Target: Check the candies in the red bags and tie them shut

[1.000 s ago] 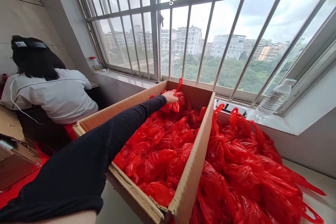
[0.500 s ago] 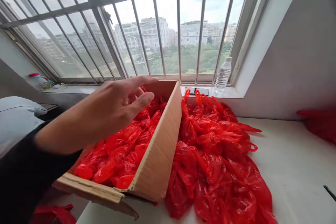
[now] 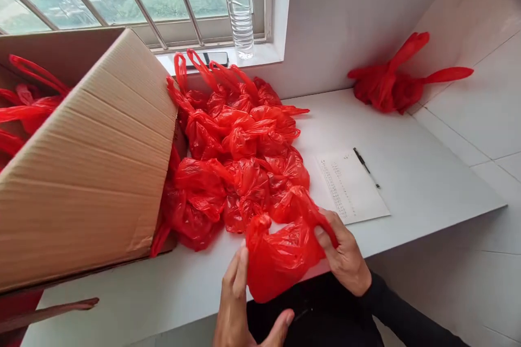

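We are holding one red plastic bag point(image 3: 280, 255) at the near edge of the white counter point(image 3: 427, 184), our left hand point(image 3: 238, 303) cupping its side and our right hand point(image 3: 345, 255) pinching a handle loop, probably to steady it. Just beyond, a heap of tied red bags point(image 3: 240, 141) is lying beside the cardboard box point(image 3: 89, 162).

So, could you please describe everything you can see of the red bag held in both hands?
The red bag is thin, glossy, crinkled plastic, bulging with unseen contents, its top gathered into a twisted knot. It hangs at the white table's near edge. The left hand cups its lower side; the right hand pinches its upper right corner.
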Demonstrator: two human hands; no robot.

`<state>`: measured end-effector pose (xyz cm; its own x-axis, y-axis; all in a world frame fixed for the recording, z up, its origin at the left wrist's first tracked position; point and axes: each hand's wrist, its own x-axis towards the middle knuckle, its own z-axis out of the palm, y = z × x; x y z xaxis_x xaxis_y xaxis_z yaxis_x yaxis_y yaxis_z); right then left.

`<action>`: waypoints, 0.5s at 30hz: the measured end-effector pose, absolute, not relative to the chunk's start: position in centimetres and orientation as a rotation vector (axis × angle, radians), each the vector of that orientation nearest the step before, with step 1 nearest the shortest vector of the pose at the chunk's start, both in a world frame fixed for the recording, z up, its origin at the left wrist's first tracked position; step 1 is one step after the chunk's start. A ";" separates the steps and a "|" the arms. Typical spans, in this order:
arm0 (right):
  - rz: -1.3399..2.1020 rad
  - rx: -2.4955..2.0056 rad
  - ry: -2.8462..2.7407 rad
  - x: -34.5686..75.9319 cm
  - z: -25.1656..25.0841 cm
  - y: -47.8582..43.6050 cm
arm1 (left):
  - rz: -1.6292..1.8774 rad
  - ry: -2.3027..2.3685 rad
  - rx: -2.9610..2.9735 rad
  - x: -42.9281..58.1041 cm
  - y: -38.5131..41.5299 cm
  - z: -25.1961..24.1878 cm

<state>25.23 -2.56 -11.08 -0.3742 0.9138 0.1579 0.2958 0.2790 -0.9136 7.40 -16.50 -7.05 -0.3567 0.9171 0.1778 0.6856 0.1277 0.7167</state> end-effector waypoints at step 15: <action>1.423 -1.003 -1.493 30.6 -5.9 -2.2 | 1.406 2.381 1.039 8.6 -13.4 -2.4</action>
<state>30.57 -2.17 -5.90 -0.3438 0.9383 0.0371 0.0076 0.0423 -0.9991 8.63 -13.41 -2.38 -0.7375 0.6504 0.1817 0.4732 0.3057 0.8262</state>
